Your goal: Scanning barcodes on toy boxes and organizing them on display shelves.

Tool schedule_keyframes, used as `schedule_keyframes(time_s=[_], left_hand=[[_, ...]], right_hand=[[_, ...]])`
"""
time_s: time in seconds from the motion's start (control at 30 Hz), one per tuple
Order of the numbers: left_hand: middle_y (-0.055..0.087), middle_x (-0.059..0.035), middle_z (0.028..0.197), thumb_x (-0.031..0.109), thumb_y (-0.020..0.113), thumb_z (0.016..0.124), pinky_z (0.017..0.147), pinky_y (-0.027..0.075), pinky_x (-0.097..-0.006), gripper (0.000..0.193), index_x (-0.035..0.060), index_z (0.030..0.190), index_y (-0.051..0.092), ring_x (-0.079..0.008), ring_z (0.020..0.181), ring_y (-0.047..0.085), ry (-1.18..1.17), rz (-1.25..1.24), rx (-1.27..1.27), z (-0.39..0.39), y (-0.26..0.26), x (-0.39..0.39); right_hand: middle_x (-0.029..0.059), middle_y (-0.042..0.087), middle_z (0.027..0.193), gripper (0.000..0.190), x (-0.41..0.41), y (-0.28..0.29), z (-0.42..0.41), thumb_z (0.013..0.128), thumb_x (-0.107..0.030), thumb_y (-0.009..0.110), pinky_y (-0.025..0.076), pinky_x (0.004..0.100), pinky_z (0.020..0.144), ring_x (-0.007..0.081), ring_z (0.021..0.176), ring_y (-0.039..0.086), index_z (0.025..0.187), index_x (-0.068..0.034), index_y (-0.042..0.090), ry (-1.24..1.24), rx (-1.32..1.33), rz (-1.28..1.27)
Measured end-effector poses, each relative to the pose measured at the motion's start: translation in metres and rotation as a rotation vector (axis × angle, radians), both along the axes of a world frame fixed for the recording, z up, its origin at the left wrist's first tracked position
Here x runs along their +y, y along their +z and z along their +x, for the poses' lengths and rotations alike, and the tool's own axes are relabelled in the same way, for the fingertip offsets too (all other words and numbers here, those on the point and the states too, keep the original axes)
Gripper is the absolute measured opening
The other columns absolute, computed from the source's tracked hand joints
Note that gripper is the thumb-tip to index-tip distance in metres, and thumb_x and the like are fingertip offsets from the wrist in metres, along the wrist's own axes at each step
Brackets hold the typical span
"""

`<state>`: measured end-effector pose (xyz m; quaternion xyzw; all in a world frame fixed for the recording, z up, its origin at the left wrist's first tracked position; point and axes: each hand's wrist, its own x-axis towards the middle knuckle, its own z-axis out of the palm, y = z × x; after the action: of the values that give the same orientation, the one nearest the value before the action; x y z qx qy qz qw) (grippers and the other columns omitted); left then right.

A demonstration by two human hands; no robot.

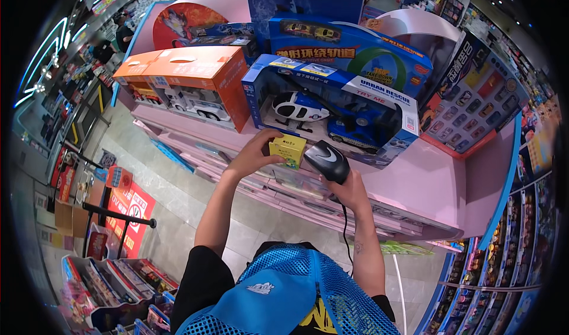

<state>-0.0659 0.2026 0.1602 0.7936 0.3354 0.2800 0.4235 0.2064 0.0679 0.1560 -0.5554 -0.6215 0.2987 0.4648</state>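
My left hand (255,155) grips a small yellow cardboard box (287,151) with a green picture on it, at the front edge of a pink display shelf (400,175). Just right of that box, my right hand (349,190) holds a black handheld barcode scanner (327,160), its head beside the box, with a black cable (346,232) hanging down. Behind both hands stands a blue window box (266,75) with a toy police helicopter (300,108) and a blue toy car (355,135) inside.
Orange boxes of toy trucks (191,68) stand left on the shelf. A blue track set box (395,61) is behind, and a boxed toy car set (471,108) leans at right. Lower shelves, a black rail (120,215) and a book rack (120,286) are nearby. People stand far left.
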Motion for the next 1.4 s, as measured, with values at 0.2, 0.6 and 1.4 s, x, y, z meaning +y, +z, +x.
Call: schedule_keyframes(time_s=[0.2,0.6,1.4], left_hand=[[0.042,-0.0088,0.14,0.005,0.081,0.078,0.095,0.051,-0.0338,0.064,0.0054,0.133,0.047,-0.0233,0.125,0.049,-0.039,0.055,-0.139,-0.008,-0.002,0.011],[0.054,-0.0127,0.132,0.009,0.08,0.08,0.098,0.046,-0.0323,0.065,0.0022,0.136,0.046,-0.0241,0.121,0.056,-0.103,0.004,-0.139,-0.042,-0.012,0.033],[0.061,-0.022,0.126,0.019,0.079,0.078,0.097,0.048,-0.0396,0.073,0.0022,0.14,0.045,-0.0355,0.117,0.06,-0.147,0.17,-0.03,-0.04,-0.021,0.047]], right_hand=[[0.0128,0.07,0.084,0.033,0.001,-0.014,0.003,0.078,-0.016,0.076,0.051,0.0338,0.074,0.0163,0.075,0.061,0.102,0.002,0.066,-0.027,0.104,-0.089],[0.0088,0.073,0.085,0.02,0.0,-0.012,-0.009,0.081,-0.005,0.07,0.054,0.0331,0.08,0.0164,0.081,0.069,0.099,0.004,0.067,-0.069,0.232,-0.136],[0.0053,0.073,0.093,0.034,-0.16,-0.058,-0.158,0.076,-0.009,0.083,0.051,0.0285,0.079,0.0085,0.085,0.061,0.105,0.004,0.069,-0.482,0.289,-0.163]])
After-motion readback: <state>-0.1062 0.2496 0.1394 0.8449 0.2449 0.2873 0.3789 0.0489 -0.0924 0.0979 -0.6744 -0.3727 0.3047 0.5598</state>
